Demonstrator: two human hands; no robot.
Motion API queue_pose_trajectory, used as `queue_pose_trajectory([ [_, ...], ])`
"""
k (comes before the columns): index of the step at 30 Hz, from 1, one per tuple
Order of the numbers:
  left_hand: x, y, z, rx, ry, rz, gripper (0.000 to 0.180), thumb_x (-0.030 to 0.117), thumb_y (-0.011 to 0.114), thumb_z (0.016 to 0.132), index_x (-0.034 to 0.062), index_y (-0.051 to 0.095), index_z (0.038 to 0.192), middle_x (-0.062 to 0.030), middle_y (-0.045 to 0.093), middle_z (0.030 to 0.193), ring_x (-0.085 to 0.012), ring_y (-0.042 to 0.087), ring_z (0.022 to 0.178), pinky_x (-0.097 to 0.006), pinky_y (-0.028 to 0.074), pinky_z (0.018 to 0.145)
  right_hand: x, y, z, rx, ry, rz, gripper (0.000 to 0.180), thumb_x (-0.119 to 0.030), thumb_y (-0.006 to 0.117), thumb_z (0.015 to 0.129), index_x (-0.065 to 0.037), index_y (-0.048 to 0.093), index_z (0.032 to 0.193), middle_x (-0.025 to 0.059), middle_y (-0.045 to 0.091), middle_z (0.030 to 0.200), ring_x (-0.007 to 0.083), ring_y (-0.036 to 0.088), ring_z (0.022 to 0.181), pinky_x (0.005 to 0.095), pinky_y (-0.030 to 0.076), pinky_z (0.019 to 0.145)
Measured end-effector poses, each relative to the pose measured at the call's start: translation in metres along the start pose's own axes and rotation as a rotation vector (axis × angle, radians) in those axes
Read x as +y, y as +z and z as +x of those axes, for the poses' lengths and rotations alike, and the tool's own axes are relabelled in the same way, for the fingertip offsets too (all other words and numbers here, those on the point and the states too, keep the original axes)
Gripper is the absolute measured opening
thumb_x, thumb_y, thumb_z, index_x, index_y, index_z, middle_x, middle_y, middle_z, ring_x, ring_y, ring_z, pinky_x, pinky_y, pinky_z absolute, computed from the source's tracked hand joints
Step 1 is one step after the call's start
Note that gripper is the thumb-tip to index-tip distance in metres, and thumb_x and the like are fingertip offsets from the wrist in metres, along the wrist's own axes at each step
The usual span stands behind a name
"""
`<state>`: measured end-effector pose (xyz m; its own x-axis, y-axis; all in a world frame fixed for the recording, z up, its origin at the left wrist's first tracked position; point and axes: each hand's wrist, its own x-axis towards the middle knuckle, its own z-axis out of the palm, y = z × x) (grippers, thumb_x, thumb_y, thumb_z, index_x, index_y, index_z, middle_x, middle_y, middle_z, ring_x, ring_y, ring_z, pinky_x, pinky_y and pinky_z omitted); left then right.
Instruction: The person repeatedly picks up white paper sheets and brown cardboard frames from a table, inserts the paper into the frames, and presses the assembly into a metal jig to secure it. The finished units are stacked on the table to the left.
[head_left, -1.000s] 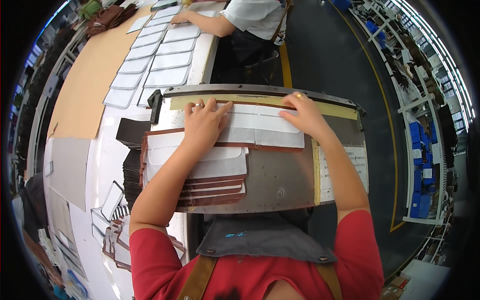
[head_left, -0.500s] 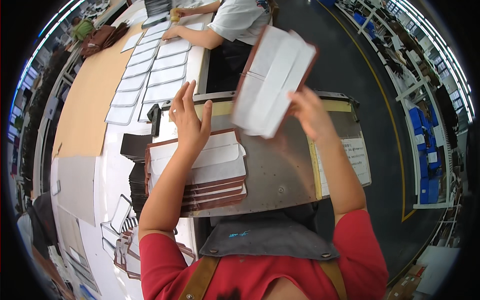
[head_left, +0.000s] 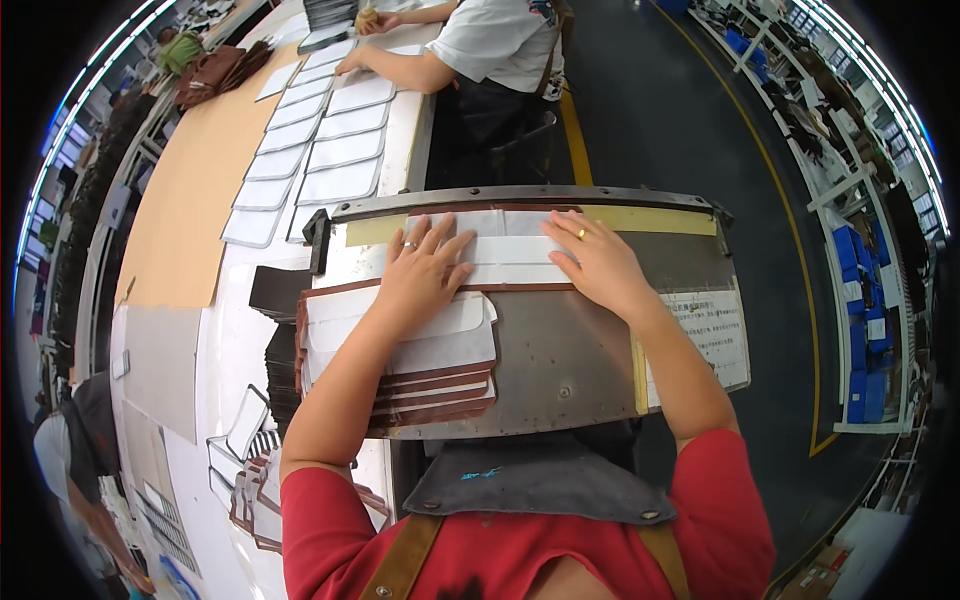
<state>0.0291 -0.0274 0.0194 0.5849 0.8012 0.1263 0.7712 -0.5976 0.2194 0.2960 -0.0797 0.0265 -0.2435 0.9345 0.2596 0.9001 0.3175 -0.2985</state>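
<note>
White panel [head_left: 512,255], brown-edged: formerly raised and tilted, now flat near the metal plate's [head_left: 565,350] far edge, white face up, long axis left-right along it. Left hand [head_left: 420,272], right hand [head_left: 602,268]: fingers apart, resting on panel.

This is a workshop. Left of the fingers [head_left: 436,236], a desk [head_left: 225,335] carries rows of panels [head_left: 340,152]; rightward, shelves [head_left: 868,428] hold blue bins [head_left: 850,258].
</note>
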Motion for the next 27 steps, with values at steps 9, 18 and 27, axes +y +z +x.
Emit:
queue_pose_trajectory([
  [9, 0.001, 0.012, 0.013, 0.034, 0.039, -0.079, 0.043, 0.035, 0.048, 0.095, 0.0206, 0.047, 0.135, -0.0075, 0.033, 0.148, -0.0328, 0.024, 0.139, -0.045, 0.018, 0.113, 0.013, -0.001, -0.002, -0.022, 0.048, -0.112, 0.036, -0.028, 0.049, 0.095, -0.013, 0.055, 0.127, 0.0052, 0.050, 0.136, 0.0251, 0.042, 0.130, 0.0441, 0.032, 0.107],
  [18, 0.005, 0.010, 0.008, 0.194, 0.082, 0.006, 0.039, 0.029, 0.055, 0.090, 0.0203, 0.054, 0.128, -0.0100, 0.051, 0.123, -0.0322, 0.047, 0.114, -0.044, 0.036, 0.099, 0.005, -0.003, 0.001, 0.061, -0.026, -0.171, 0.035, -0.021, 0.057, 0.090, -0.009, 0.058, 0.123, 0.0064, 0.058, 0.116, 0.0253, 0.053, 0.105, 0.0391, 0.041, 0.095],
  [27, 0.007, 0.011, 0.006, 0.243, 0.113, 0.025, 0.034, 0.025, 0.056, 0.089, 0.0177, 0.058, 0.122, -0.0079, 0.056, 0.115, -0.0305, 0.050, 0.106, -0.040, 0.041, 0.089, 0.007, -0.004, 0.004, 0.088, -0.088, -0.208, 0.032, -0.019, 0.058, 0.088, -0.010, 0.060, 0.119, 0.0042, 0.061, 0.106, 0.0245, 0.054, 0.097, 0.0388, 0.040, 0.093],
])
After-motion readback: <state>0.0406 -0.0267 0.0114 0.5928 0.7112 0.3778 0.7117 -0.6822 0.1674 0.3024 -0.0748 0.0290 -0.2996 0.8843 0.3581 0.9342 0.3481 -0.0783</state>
